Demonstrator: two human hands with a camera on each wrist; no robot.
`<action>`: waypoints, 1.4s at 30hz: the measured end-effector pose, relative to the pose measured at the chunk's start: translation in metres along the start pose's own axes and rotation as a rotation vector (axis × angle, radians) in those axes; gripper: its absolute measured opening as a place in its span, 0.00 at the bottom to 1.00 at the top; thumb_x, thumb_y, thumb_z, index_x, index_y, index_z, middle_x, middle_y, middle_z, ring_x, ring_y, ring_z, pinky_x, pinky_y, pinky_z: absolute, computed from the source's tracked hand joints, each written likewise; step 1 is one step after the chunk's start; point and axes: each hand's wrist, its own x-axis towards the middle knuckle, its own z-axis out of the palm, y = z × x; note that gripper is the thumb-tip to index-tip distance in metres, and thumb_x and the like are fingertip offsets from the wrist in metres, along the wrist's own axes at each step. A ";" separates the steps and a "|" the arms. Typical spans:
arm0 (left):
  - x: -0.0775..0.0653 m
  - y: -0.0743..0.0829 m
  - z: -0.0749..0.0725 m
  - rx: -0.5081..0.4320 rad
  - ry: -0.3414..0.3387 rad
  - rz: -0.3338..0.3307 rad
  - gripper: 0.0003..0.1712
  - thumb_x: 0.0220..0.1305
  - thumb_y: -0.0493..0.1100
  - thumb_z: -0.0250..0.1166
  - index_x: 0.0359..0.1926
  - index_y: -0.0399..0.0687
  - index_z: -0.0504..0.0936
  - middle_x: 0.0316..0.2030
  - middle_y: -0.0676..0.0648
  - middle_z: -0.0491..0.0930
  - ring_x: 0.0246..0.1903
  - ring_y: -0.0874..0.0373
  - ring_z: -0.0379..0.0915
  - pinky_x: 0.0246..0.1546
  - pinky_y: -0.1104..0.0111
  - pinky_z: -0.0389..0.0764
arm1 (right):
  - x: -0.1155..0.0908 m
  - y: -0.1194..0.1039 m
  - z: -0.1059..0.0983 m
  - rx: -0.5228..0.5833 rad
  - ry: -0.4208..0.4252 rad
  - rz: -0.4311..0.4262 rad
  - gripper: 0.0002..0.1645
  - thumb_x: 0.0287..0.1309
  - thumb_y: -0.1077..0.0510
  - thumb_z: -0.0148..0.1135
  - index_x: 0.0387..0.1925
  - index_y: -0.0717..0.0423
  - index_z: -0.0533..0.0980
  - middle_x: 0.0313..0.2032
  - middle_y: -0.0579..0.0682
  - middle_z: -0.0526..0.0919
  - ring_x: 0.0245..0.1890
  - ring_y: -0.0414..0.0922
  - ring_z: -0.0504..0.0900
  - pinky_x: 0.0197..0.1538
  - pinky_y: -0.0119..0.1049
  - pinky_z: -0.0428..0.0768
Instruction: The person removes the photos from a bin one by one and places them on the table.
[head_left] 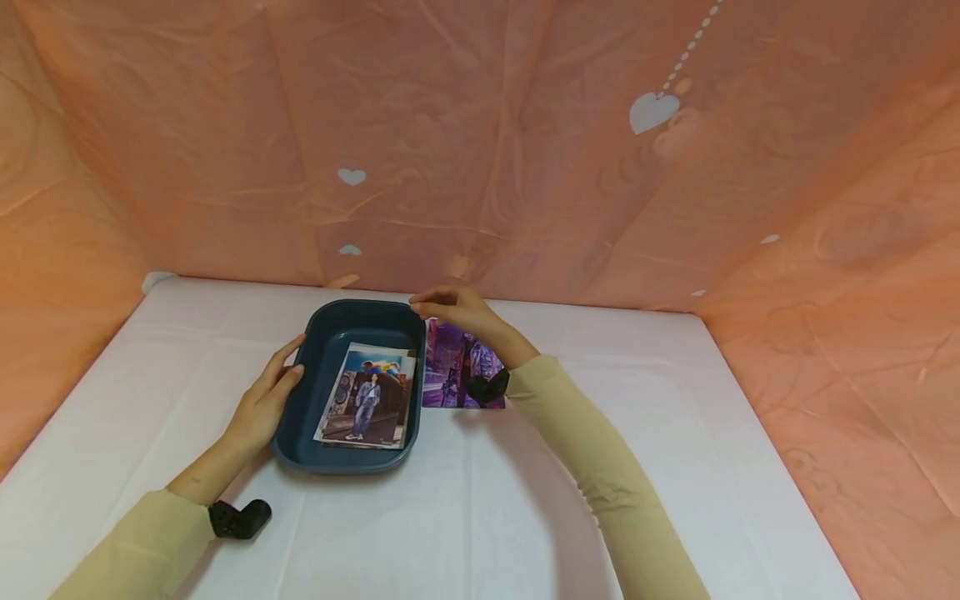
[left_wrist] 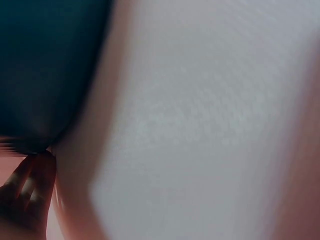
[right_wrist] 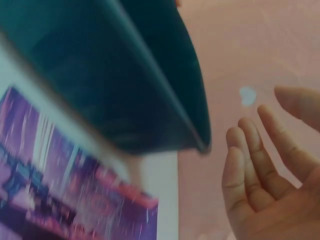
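A dark teal tray (head_left: 298, 433) lies toward the left of the white table, with several photo prints (head_left: 363, 408) stacked in it. The top print shows a person in blue denim. My left hand (head_left: 262, 404) holds the tray by its left side, fingertips at its edge in the left wrist view. Over the tray's far right corner is my right hand (head_left: 461, 312). In the right wrist view that hand's fingers are relaxed and spread apart, holding nothing. Beside the tray, under the right wrist, lies a purple picture print (head_left: 446, 375), partly hidden by the hand.
A white cloth covers the table (head_left: 600, 383). Peach curtains (head_left: 487, 150) with pale hearts stand at its back and sides. Each wrist wears a small black device, such as the left wrist device (head_left: 240, 519).
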 end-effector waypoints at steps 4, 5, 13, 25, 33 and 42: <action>0.002 -0.002 0.000 -0.005 -0.003 0.006 0.31 0.77 0.52 0.38 0.76 0.56 0.45 0.62 0.24 0.63 0.59 0.29 0.62 0.58 0.36 0.58 | 0.005 -0.007 0.011 -0.002 -0.047 0.002 0.21 0.65 0.54 0.58 0.54 0.62 0.78 0.51 0.58 0.82 0.50 0.53 0.79 0.56 0.48 0.75; 0.002 -0.002 0.000 -0.006 -0.002 0.008 0.31 0.77 0.52 0.38 0.76 0.56 0.45 0.62 0.24 0.64 0.59 0.29 0.62 0.58 0.36 0.59 | 0.006 -0.009 0.014 0.001 -0.062 -0.001 0.21 0.65 0.55 0.58 0.54 0.64 0.77 0.52 0.60 0.81 0.50 0.55 0.78 0.55 0.48 0.76; 0.002 0.000 0.002 -0.023 0.008 0.023 0.31 0.77 0.52 0.39 0.76 0.54 0.46 0.59 0.24 0.67 0.56 0.31 0.65 0.56 0.38 0.62 | 0.010 -0.015 0.038 -0.028 -0.131 0.014 0.21 0.66 0.54 0.58 0.54 0.62 0.77 0.52 0.57 0.81 0.51 0.57 0.78 0.53 0.44 0.78; 0.002 -0.001 0.002 -0.050 0.013 0.022 0.31 0.77 0.52 0.39 0.76 0.54 0.46 0.60 0.24 0.66 0.56 0.31 0.65 0.56 0.38 0.61 | 0.015 -0.018 0.071 -0.040 -0.181 0.091 0.17 0.62 0.59 0.61 0.50 0.63 0.79 0.48 0.59 0.82 0.47 0.56 0.81 0.49 0.43 0.80; 0.002 0.002 0.004 -0.063 0.012 0.018 0.31 0.77 0.52 0.39 0.76 0.55 0.46 0.60 0.24 0.66 0.57 0.31 0.64 0.57 0.39 0.61 | 0.015 -0.016 0.083 -0.220 -0.173 0.152 0.12 0.58 0.58 0.65 0.42 0.58 0.83 0.45 0.52 0.84 0.39 0.43 0.80 0.44 0.31 0.78; 0.003 0.001 0.005 -0.066 0.012 0.013 0.31 0.77 0.53 0.39 0.76 0.56 0.46 0.61 0.25 0.64 0.59 0.31 0.62 0.59 0.37 0.58 | 0.018 -0.012 0.090 -0.380 -0.174 0.188 0.13 0.53 0.55 0.68 0.41 0.54 0.85 0.47 0.49 0.83 0.37 0.39 0.76 0.38 0.28 0.74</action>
